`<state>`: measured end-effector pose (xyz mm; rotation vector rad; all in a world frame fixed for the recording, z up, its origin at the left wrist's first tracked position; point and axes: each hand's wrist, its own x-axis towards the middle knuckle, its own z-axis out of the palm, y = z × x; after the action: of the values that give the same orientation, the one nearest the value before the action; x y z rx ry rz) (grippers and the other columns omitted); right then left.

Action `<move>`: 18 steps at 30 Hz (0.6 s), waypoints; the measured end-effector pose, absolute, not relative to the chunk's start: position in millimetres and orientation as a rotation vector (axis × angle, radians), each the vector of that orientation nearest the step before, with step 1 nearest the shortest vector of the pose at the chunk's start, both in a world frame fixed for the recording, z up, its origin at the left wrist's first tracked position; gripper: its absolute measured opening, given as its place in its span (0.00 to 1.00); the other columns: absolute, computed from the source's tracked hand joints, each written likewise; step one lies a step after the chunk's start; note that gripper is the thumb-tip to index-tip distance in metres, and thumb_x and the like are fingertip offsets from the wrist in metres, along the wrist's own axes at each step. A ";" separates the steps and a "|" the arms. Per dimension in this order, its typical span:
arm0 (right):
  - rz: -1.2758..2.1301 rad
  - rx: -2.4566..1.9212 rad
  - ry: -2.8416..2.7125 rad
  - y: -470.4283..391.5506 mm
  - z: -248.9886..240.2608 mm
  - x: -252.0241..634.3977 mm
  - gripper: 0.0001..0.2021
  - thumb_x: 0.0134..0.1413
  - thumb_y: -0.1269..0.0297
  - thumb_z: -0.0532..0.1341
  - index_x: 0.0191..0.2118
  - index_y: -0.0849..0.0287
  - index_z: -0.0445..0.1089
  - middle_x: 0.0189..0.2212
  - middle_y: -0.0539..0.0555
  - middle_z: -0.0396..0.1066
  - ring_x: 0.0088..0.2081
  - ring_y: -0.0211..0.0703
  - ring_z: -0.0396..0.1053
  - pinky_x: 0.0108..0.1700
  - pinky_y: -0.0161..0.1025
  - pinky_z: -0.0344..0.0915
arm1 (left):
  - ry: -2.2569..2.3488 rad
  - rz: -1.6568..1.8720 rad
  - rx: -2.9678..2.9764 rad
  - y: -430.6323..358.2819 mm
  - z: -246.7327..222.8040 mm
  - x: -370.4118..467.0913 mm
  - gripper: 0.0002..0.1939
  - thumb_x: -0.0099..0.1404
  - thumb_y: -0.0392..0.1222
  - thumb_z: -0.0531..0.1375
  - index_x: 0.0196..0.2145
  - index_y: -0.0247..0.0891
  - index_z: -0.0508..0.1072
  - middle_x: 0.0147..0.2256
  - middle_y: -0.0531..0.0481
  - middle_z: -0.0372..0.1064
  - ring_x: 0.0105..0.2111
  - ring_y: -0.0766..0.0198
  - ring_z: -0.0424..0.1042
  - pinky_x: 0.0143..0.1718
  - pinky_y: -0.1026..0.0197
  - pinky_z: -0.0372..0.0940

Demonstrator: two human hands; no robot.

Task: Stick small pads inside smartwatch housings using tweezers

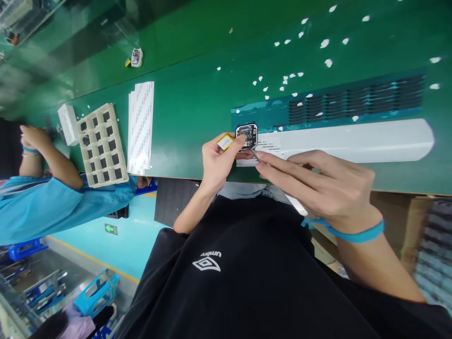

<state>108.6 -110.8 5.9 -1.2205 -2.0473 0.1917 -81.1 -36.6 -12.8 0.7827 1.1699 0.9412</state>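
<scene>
My left hand (pixel 219 160) grips a small square device housing (pixel 256 136) at the table's front edge. The housing has a white rim and lies open, with its circuit board (pixel 249 133) exposed and my thumb over part of it. A flat silver-and-yellow battery (pixel 225 141) sticks out beside that thumb. In my right hand (pixel 318 181) is a slim pointed tool (pixel 298 205), likely tweezers, with a broad pale end below the palm. Its dark tip meets the lower edge of the housing; whether it touches anything inside I cannot tell. My fingers hide the tool's middle.
Behind my hands lie a blue sheet with black strips (pixel 335 101) and a long white strip (pixel 374 143). Small white bits dot the green table (pixel 187 103). To the left are label sheets (pixel 141 127), a compartment tray (pixel 102 146), another device (pixel 136 57) and a co-worker's arm (pixel 60 160).
</scene>
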 end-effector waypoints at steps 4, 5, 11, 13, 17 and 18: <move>0.227 -1.253 -2.034 -114.4 5.0 109.6 0.28 0.69 0.71 0.66 0.66 0.29 0.74 0.57 0.40 0.79 0.40 0.41 0.82 0.38 0.40 0.80 | 1.145 0.985 0.822 -39.0 -9.4 -79.5 0.15 0.64 0.44 0.76 0.31 0.37 0.76 0.27 0.59 0.75 0.26 0.72 0.78 0.34 0.67 0.79; 0.235 -1.251 -2.029 -114.8 4.4 109.1 0.29 0.69 0.71 0.66 0.67 0.30 0.72 0.58 0.40 0.78 0.42 0.42 0.83 0.41 0.41 0.82 | 1.127 1.000 0.823 -39.5 -8.5 -79.3 0.15 0.63 0.45 0.77 0.33 0.37 0.76 0.29 0.59 0.77 0.27 0.72 0.79 0.34 0.67 0.79; -0.063 -1.065 -1.991 -113.7 -2.0 104.0 0.41 0.62 0.77 0.71 0.76 0.46 0.63 0.59 0.49 0.76 0.44 0.47 0.85 0.44 0.41 0.85 | 1.124 0.996 0.830 -40.6 -3.4 -79.4 0.12 0.65 0.43 0.76 0.37 0.38 0.77 0.33 0.57 0.80 0.26 0.72 0.80 0.34 0.66 0.80; -0.065 -1.077 -2.000 -115.0 -3.3 101.7 0.41 0.62 0.78 0.70 0.77 0.48 0.61 0.59 0.50 0.76 0.45 0.48 0.85 0.45 0.41 0.85 | 1.151 0.979 0.837 -41.0 -2.0 -79.5 0.12 0.65 0.43 0.76 0.37 0.38 0.77 0.33 0.57 0.80 0.27 0.71 0.81 0.34 0.65 0.80; -0.047 -1.127 -1.897 -118.4 -5.4 96.3 0.41 0.63 0.79 0.68 0.77 0.46 0.61 0.57 0.48 0.78 0.43 0.47 0.85 0.42 0.41 0.84 | 1.149 0.970 0.848 -42.3 -0.5 -79.4 0.16 0.63 0.48 0.77 0.37 0.39 0.76 0.34 0.56 0.80 0.27 0.70 0.82 0.33 0.65 0.80; -0.055 -1.130 -1.875 -118.7 -5.8 95.4 0.41 0.62 0.79 0.69 0.76 0.47 0.62 0.56 0.49 0.78 0.42 0.47 0.85 0.41 0.41 0.84 | 1.135 0.975 0.853 -42.6 -0.5 -79.2 0.18 0.62 0.50 0.78 0.37 0.39 0.76 0.34 0.56 0.80 0.27 0.69 0.83 0.33 0.65 0.80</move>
<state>95.4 -118.7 -5.8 -1.1298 -1.8755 -0.0547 -79.2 -42.6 -0.5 0.8527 1.1354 0.9745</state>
